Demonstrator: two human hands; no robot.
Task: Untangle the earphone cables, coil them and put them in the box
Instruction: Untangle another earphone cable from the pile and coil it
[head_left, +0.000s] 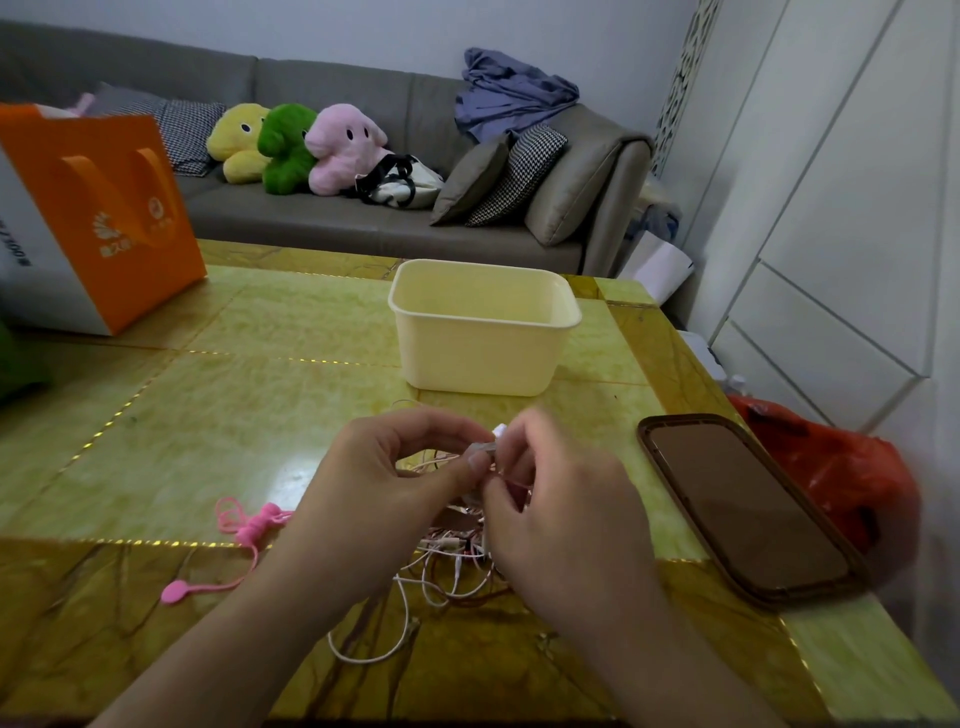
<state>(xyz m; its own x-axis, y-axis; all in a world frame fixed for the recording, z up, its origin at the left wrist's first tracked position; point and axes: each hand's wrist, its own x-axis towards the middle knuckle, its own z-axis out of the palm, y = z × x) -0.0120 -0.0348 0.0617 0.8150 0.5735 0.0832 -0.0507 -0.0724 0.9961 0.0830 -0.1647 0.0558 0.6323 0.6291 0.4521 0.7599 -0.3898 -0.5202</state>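
Both forearms reaching in from the bottom edge, meeting over the near middle of the table (218, 415). Left hand (384, 467) raised off the surface, palm turned inward, fingers curled, thumb and forefinger pinching a small white piece of the earphone cables (452, 566). Right hand (556, 499) just beside it, back toward the camera, fingers bent and pinching the same bundle from the other side; fingertips blurred, exact contact hard to read. Tangle of white and reddish cables hanging from both hands and spilling onto the table beneath the wrists, one white loop trailing toward the near edge.

Cream box (483, 332) standing open on the table beyond the hands, well apart from the cables, nothing visible inside.

Orange paper bag (104, 208) at far left, carrying a white logo and small white characters, too small and blurred to read; dark digits on its white side, also illegible.

Pink silicone cable tie (249, 530) lying left of the hands. Phone (743, 504) in a brown case face up at right.
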